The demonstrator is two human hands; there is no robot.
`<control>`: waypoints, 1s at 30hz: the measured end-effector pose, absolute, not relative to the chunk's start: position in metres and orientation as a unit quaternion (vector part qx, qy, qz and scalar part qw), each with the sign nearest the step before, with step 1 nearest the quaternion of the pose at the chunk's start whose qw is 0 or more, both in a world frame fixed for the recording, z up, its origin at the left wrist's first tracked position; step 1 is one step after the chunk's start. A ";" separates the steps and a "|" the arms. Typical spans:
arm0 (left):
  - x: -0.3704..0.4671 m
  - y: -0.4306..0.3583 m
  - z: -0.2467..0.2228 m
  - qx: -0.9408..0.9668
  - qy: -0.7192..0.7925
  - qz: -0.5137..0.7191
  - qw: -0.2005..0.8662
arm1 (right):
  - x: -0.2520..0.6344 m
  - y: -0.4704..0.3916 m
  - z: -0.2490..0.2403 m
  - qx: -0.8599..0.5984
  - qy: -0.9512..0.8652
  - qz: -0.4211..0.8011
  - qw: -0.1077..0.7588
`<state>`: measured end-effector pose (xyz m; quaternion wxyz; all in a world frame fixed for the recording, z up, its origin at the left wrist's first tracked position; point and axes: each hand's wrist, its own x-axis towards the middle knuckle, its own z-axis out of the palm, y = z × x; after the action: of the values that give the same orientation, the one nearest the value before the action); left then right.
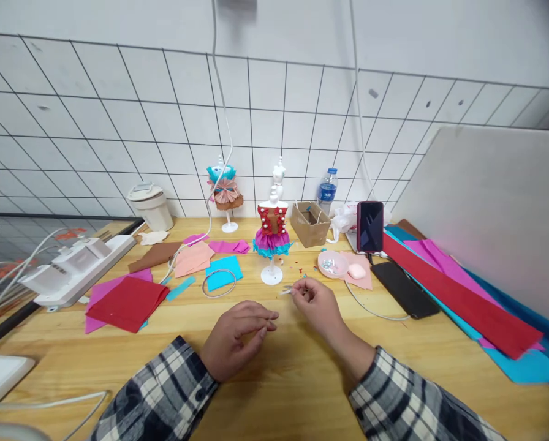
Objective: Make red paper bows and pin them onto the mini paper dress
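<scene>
My right hand (318, 306) is closed around a small pair of scissors (285, 290), whose silver blades point left; the handles are mostly hidden by the fingers. My left hand (240, 337) hovers over the wooden table with fingers loosely stretched, and nothing shows in it. Just beyond the hands stands a small white dress form (279, 177) on a round base, wearing a red and brown bodice (273, 220) with white beads and a purple skirt (272, 241) edged in blue. Behind to the left, a second dress form (226, 190) wears blue, pink and brown pieces.
A pink dish (333, 264) of beads, a cardboard box (310, 225) and a phone (370, 226) stand to the right. Red sheets (127, 303), a blue sheet (223, 272) and a metal ring (219, 294) lie left. Long coloured strips (462, 294) lie far right. A white cable (226, 116) hangs down.
</scene>
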<state>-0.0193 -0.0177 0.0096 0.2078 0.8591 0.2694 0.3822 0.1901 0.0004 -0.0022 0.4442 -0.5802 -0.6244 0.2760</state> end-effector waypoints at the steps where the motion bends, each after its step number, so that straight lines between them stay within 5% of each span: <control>1: -0.020 -0.018 0.010 0.858 0.269 0.386 0.207 | 0.196 0.005 0.004 -0.585 -0.618 0.254 0.460; 6: -0.020 -0.015 0.006 0.858 0.268 0.390 0.198 | 0.225 0.052 0.054 -0.615 -0.604 0.045 0.504; 10: -0.020 -0.013 0.002 0.859 0.272 0.387 0.196 | 0.242 0.107 0.079 -0.691 -0.585 -0.075 0.419; 15: -0.023 -0.010 -0.001 0.851 0.293 0.397 0.182 | 0.248 0.147 0.070 -0.755 -0.587 -0.060 0.286; 27: -0.024 -0.006 -0.003 0.855 0.286 0.386 0.195 | 0.270 0.119 0.065 -0.750 -0.611 -0.080 0.242; 30: -0.023 -0.005 -0.004 0.856 0.287 0.378 0.206 | 0.280 0.095 0.063 -0.735 -0.665 -0.065 0.117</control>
<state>-0.0233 -0.0055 -0.0040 0.2061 0.8558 0.2871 0.3778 0.2800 0.0950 0.0626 0.1168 -0.7350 -0.6647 -0.0654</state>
